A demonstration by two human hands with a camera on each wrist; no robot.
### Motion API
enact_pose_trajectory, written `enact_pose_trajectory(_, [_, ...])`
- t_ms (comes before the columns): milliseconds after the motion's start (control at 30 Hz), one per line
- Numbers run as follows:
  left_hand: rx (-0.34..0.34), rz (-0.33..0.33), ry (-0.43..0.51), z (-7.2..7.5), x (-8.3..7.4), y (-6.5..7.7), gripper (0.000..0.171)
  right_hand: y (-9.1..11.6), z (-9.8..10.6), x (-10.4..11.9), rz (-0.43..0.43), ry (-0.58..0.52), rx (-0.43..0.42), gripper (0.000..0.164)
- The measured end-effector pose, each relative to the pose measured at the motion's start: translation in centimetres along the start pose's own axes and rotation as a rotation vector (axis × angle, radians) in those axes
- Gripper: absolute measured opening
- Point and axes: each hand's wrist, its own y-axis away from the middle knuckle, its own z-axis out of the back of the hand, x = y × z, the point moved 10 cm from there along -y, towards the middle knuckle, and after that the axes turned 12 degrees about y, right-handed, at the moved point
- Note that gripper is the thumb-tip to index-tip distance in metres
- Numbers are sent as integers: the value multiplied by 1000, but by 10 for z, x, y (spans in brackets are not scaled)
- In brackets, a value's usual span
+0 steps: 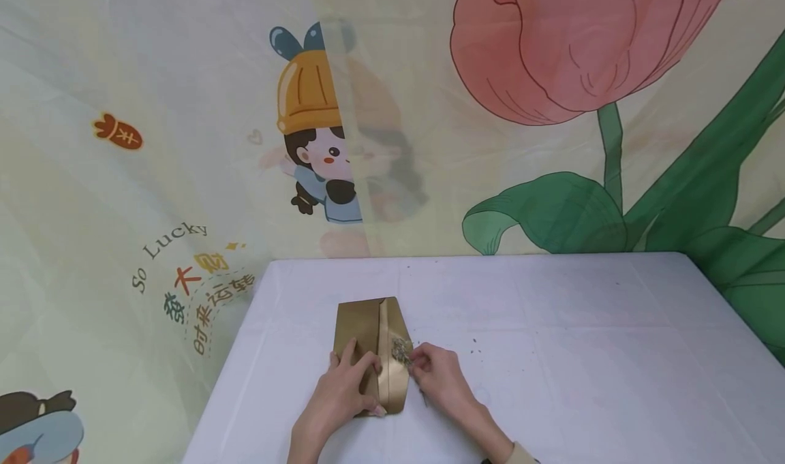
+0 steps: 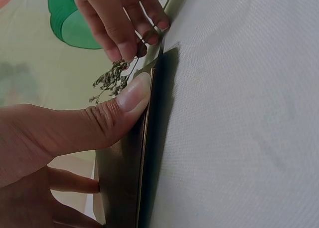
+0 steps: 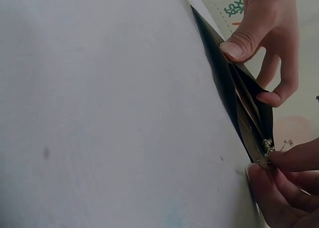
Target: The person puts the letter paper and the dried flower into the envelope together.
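Note:
A gold-brown envelope (image 1: 362,317) lies on the table with its flap opened out to the right. My left hand (image 1: 337,392) grips its near part, thumb at the near edge and fingers spread over the top. In the right wrist view, the mouth of the envelope (image 3: 219,68) gapes near the left hand's index finger. Over the flap, a small sprig of dried flowers (image 1: 401,350) is pinched between the thumb and fingers of my right hand (image 1: 443,377). The left wrist view shows the sprig's thin stem running through those fingers, its flower head (image 2: 110,81) beyond the left thumb.
A white cloth covers the table (image 1: 552,355). Several tiny dark crumbs (image 1: 473,341) are scattered right of the envelope and near the far edge. Behind the table hangs a printed curtain (image 1: 417,110) with a tulip and cartoon figures.

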Motion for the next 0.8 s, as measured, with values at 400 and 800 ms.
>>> enact_pose_trajectory(400, [-2, -17, -5, 1, -3, 0, 58, -4, -6, 5, 18, -20, -12, 17])
enact_pose_trajectory(800, [-3, -26, 6, 1, -3, 1, 57, -5, -11, 10, -1, -65, 23, 16])
